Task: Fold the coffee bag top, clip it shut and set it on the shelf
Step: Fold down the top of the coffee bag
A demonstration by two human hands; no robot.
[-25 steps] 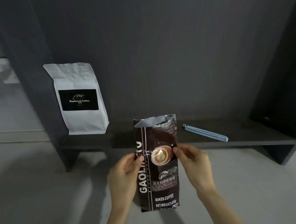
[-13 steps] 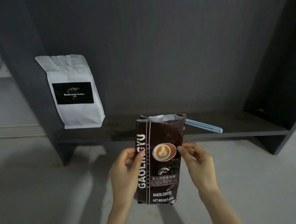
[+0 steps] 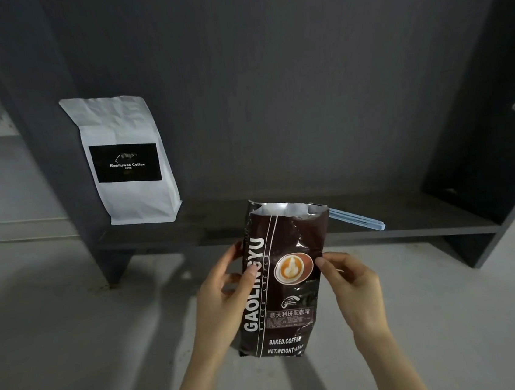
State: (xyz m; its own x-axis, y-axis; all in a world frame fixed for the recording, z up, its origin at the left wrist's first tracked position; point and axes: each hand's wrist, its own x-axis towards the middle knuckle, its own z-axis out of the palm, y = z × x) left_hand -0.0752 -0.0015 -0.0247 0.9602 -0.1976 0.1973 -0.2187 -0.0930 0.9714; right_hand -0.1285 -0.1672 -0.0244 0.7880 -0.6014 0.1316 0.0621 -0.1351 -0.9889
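The coffee bag [image 3: 282,274] has risen slightly, to lower centre frame, its top open and unfolded. Left hand [image 3: 221,297] and right hand [image 3: 353,283] pinch its sides. The clip [image 3: 357,218] waits behind on the shelf [image 3: 428,227]; folding comes next.

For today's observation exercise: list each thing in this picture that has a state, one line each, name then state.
brown coffee bag: top open and unfolded, held upright off the shelf
left hand: gripping the bag's left edge
right hand: pinching the bag's right edge
blue clip: lying on the shelf, unused
white coffee bag: standing upright on the shelf
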